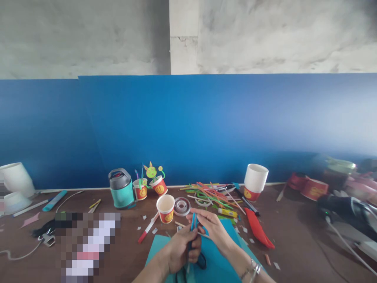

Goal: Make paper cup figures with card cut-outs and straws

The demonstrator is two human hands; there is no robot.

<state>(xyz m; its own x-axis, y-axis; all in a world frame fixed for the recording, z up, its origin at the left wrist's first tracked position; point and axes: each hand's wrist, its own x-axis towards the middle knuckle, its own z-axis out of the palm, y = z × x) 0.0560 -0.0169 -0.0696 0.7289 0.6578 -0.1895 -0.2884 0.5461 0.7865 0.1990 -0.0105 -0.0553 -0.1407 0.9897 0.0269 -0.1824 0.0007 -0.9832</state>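
Both hands meet over a teal sheet (215, 263) on the brown table. My left hand (184, 245) is closed around a thin blue strip (193, 222) that points upward, with dark scissor-like loops (201, 261) just below the fist. Beside it, the fingers of my right hand (210, 228) are pinched at the strip's right side; a bracelet is on that wrist. A paper cup (165, 208) with a red base stands beyond my left hand, and a roll of tape (182, 206) lies to the cup's right.
Colourful strips (212, 194) lie piled behind the hands, near a yellow glue tube (227, 212). Stacked cups (255, 181) and a red pouch (258, 228) are to the right. A teal container (121, 190), a decorated cup (158, 185) and a red-white marker (148, 228) are left.
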